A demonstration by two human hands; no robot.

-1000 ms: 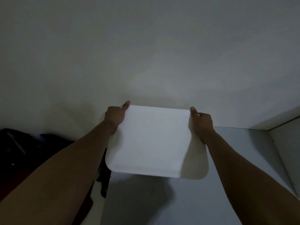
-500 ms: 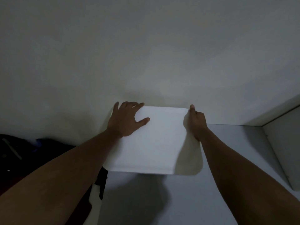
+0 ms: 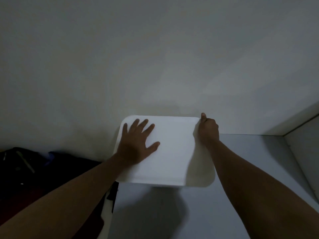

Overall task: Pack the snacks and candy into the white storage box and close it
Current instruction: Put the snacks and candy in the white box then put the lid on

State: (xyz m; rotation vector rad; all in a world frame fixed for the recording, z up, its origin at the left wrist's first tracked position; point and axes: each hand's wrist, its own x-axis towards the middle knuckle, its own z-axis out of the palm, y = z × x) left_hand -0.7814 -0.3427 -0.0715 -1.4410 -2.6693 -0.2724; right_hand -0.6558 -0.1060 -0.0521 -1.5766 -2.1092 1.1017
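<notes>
The white storage box's flat lid (image 3: 172, 152) lies level, seen from above, against the pale wall. My left hand (image 3: 136, 144) lies flat on the lid's left half with fingers spread. My right hand (image 3: 207, 131) grips the lid's far right corner, thumb up along the edge and fingers curled round it. The lid hides the box body and whatever is inside. No snacks or candy show.
A grey-white tabletop (image 3: 241, 187) runs under and to the right of the box. A white panel edge (image 3: 303, 135) rises at far right. Dark bags or clothes (image 3: 34, 178) lie left of the table. The wall stands directly behind the box.
My left hand let go of the lid's left edge and came to rest flat on top. The lid came down level, and the view dipped lower.
</notes>
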